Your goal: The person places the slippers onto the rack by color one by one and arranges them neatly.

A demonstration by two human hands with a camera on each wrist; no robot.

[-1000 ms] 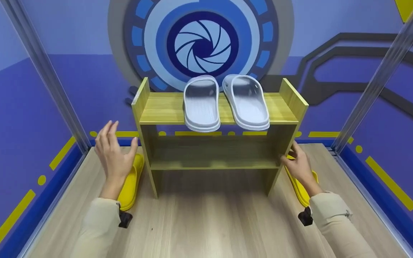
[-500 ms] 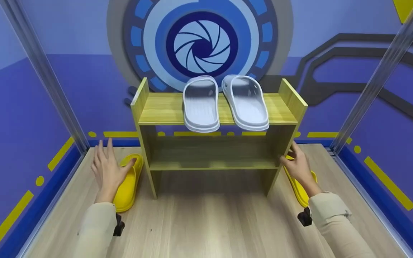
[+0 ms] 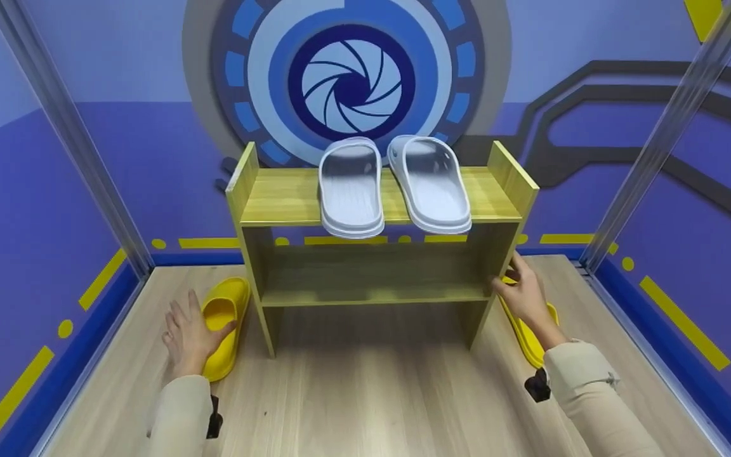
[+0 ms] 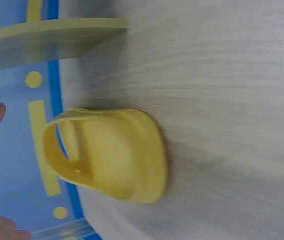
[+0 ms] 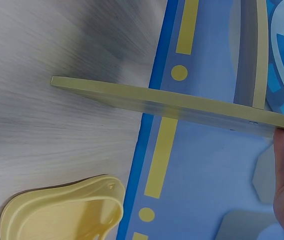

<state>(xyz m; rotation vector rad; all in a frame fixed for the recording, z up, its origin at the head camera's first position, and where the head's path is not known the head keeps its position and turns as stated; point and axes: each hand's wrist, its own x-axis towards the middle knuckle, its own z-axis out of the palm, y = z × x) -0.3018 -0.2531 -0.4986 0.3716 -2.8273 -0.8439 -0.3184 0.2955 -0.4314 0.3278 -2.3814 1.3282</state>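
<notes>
My left hand (image 3: 189,343) is spread, with its thumb overlapping the left yellow clog (image 3: 228,293) in the head view. In the left wrist view, that clog stands on the floor with its opening visible, apart from the fingers at the left edge. My right hand (image 3: 528,297) pinches the right side panel of a wooden shoe rack (image 3: 378,297), thumb by the front edge and fingers along the outer face. Beneath that hand lies another yellow clog (image 3: 526,339), partly hidden by the wrist. Two pale grey clogs (image 3: 351,200) sit side by side on the top shelf.
The rack's side panel (image 5: 147,97) rises from the wood-look floor (image 3: 365,400). Behind it stands a blue patterned wall (image 3: 137,146). Metal posts (image 3: 67,127) mark the two back corners, and purple-blue side walls (image 3: 708,266) enclose the floor.
My left hand has moved down from beside the rack to the left yellow clog, fingers still spread. The right hand keeps its hold on the rack. The view has shifted slightly.
</notes>
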